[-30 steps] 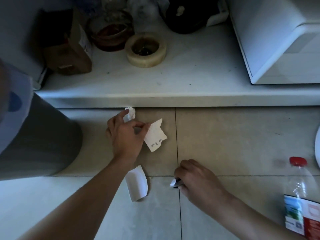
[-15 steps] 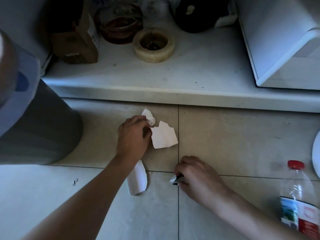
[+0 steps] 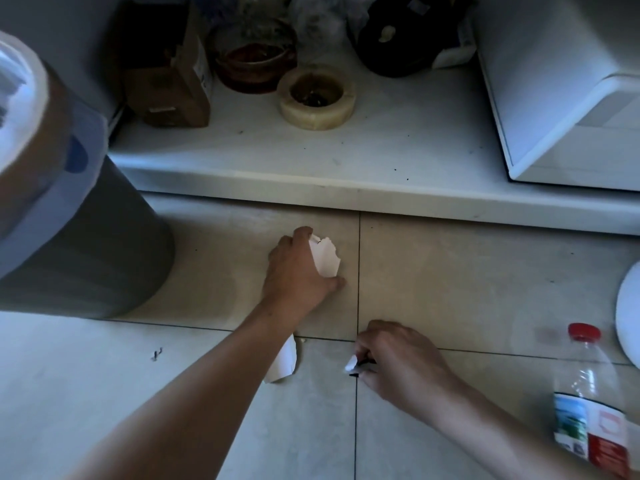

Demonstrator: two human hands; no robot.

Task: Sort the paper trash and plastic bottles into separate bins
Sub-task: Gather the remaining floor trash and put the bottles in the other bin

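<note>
My left hand (image 3: 298,271) rests low on the tiled floor and grips torn white paper scraps (image 3: 325,259) between fingers and thumb. Another torn white paper piece (image 3: 284,362) lies on the floor, partly hidden under my left forearm. My right hand (image 3: 398,362) is closed on a small white paper scrap (image 3: 351,362) with a dark edge, close to the tile joint. A clear plastic bottle (image 3: 588,393) with a red cap and a colourful label stands at the lower right. A grey bin (image 3: 79,244) with a pale bag liner stands at the left.
A low white ledge (image 3: 346,188) runs across behind the hands, carrying a cardboard box (image 3: 173,81), a roll of tape (image 3: 317,97), a bowl and a white appliance (image 3: 561,91). A white round edge (image 3: 628,313) shows at the far right.
My left hand has gathered the flat paper piece and the crumpled scrap into its grip and turned. The right hand has stayed near the tile joint with its scrap.
</note>
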